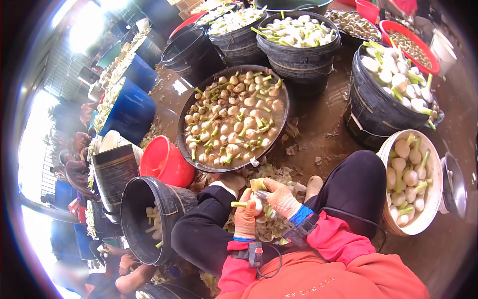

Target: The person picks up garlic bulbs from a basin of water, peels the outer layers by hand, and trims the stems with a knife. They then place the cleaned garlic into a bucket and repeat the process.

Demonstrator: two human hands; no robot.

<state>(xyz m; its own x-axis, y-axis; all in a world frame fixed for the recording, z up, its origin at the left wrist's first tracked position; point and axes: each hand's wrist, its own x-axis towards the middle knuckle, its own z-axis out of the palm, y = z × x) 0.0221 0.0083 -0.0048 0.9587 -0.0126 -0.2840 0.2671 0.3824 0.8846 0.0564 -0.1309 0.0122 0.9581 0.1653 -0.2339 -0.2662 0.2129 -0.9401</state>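
My left hand, in an orange-and-white work glove, is closed around a white garlic bulb; its green stem pokes out to the left. Close beside it, my right hand, gloved the same way, grips a small knife, whose short metal blade is partly hidden by the fingers. A yellowish-green strip of peel hangs at the right fingertips. Both hands meet between my knees, above a heap of peeled-off skins.
Ahead stands a wide basin of garlic in murky water. A white bucket of clean bulbs is at my right, a tilted black bucket at my left, a red bucket behind it. Filled black tubs stand farther off. A co-worker's arm shows lower left.
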